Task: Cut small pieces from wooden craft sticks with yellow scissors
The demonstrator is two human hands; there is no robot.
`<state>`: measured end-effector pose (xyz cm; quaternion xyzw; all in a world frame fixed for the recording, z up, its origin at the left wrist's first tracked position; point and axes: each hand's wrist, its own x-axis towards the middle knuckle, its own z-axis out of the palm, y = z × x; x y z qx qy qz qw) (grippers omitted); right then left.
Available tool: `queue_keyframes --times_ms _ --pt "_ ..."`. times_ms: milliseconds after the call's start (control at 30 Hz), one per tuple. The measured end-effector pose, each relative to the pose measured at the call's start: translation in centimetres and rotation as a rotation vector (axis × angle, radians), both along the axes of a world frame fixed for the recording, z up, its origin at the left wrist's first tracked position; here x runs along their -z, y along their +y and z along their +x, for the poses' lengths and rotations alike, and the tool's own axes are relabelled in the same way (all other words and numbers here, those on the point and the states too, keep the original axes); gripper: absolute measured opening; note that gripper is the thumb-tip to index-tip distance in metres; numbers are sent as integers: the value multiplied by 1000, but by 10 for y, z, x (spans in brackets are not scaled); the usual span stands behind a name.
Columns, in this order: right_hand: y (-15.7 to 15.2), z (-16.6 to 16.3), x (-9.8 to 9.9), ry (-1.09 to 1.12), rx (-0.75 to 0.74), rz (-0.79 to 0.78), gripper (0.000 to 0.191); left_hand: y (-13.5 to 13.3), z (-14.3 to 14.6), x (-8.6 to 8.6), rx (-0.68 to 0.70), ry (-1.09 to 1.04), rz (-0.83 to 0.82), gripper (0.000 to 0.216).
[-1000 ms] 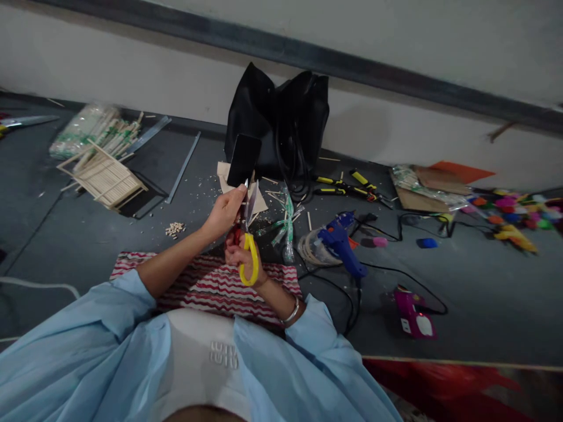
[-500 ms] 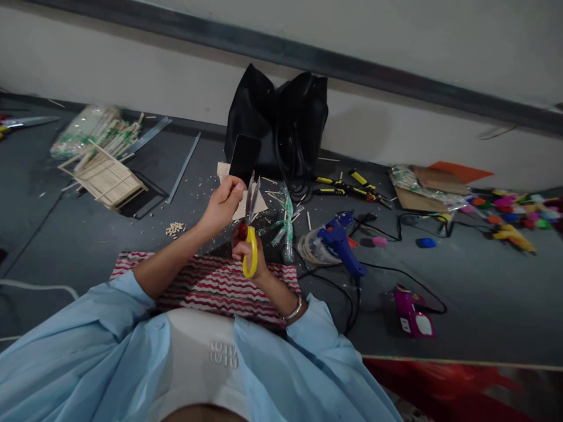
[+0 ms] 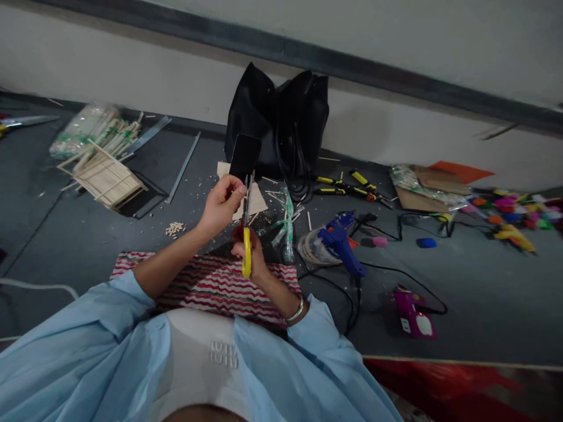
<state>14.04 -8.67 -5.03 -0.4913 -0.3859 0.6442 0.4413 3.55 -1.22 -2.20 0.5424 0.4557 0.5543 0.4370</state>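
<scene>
My right hand (image 3: 248, 257) grips a pair of scissors (image 3: 247, 234) with yellow and red handles, blades pointing up and away from me. My left hand (image 3: 220, 205) is closed in a pinch right beside the blades, holding something thin that I cannot make out. Both hands hover above a red and white striped cloth (image 3: 206, 284) over my lap. A black phone (image 3: 244, 158) stands propped just beyond the blades, against a black bag (image 3: 281, 126).
On the grey floor lie a wooden stick frame (image 3: 103, 176), packets of sticks (image 3: 83, 132), a blue glue gun (image 3: 341, 243) with cables, yellow-handled pliers (image 3: 347, 186), a purple box (image 3: 413, 316), cardboard (image 3: 422, 187) and colourful bits (image 3: 514, 214) at the right. A white wall runs behind.
The scissors have turned edge-on and their blades have come together. My left hand has lifted slightly, staying pinched by the blades.
</scene>
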Motion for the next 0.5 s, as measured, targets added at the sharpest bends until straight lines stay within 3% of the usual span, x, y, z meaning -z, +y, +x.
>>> queue_keyframes --times_ms 300,500 --pt "0 1 -3 -61 -11 35 24 0 0 0 -74 -2 63 15" --pt "0 2 7 -127 -4 128 30 -6 7 -4 -32 -159 17 17"
